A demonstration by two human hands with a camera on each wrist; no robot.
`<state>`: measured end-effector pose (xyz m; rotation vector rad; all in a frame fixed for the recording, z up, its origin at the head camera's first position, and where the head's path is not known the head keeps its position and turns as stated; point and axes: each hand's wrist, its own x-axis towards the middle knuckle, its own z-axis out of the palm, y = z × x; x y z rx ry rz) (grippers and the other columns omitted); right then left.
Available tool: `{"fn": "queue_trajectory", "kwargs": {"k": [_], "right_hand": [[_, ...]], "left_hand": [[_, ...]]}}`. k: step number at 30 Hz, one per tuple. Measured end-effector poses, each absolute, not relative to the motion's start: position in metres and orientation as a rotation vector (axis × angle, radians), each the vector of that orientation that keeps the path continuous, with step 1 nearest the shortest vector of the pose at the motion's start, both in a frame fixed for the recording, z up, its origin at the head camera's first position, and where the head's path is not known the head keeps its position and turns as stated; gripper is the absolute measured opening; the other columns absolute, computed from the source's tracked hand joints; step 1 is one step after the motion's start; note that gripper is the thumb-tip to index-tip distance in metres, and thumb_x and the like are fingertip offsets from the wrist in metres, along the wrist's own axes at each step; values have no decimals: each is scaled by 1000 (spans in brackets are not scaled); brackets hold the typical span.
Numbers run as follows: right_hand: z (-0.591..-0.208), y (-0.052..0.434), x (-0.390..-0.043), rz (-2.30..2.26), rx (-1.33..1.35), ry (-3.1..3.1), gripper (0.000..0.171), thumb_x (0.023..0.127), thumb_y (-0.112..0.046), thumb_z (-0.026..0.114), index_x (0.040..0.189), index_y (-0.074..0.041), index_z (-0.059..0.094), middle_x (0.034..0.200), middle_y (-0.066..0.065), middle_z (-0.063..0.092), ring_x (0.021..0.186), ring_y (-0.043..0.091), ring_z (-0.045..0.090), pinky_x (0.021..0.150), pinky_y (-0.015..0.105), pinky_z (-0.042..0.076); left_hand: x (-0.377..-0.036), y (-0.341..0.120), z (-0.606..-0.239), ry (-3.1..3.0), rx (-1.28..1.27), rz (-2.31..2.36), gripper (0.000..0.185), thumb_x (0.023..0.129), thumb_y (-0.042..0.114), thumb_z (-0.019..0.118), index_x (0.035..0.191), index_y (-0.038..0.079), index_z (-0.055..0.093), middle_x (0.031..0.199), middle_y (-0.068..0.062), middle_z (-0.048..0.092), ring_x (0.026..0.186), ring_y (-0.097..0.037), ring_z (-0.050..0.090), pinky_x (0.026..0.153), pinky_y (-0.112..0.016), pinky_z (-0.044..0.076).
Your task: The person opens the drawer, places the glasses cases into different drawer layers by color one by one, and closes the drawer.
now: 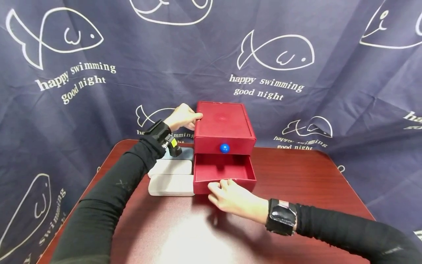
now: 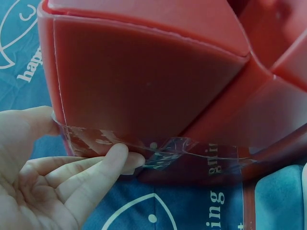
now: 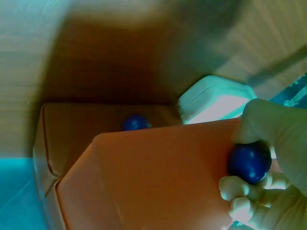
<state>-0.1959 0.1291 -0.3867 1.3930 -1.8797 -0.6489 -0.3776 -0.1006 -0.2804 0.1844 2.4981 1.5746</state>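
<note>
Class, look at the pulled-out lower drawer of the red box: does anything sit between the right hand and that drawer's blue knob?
Nothing visible does. The right hand already grips the round blue knob on the front of the open lower red drawer; its fingers curl round it. The left hand rests against the red two-drawer box.

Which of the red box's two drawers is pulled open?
The lower drawer: it juts forward, its inside showing, with the right hand at its front. The upper drawer, with the visible blue knob, sits flush.

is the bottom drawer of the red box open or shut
Open: the lower drawer juts out from the red box, showing its bare inside. The right hand grips its blue knob.
</note>
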Motion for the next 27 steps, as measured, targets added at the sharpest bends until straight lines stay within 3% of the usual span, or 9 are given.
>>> {"fn": "queue_trajectory", "kwargs": {"k": [4,10,27], "right_hand": [[-388,130,-185,-639,1418,-1885,4,88,-11,63,87,-14,61,91,5,50,62,17,48,55,27,43],[-388,130,-170,-596,1433,-1881,22,90,-3,42,85,-13,60,90,5,49,61,17,46,54,27,43],[-392,136,-142,-572,1458,-1876,20,86,-3,40,81,-13,57,91,5,49,61,17,40,56,27,41]], "left_hand": [[-378,-101,-281,2509,187,1567,36,97,16,67,115,-15,68,90,-18,75,63,-16,74,80,-40,61],[-380,-101,-283,2498,193,1586,35,96,15,66,113,-16,67,83,-15,74,61,-16,73,82,-43,60],[-383,-101,-284,2499,176,1576,35,97,16,67,114,-15,68,78,-11,73,65,-17,75,78,-38,62]]}}
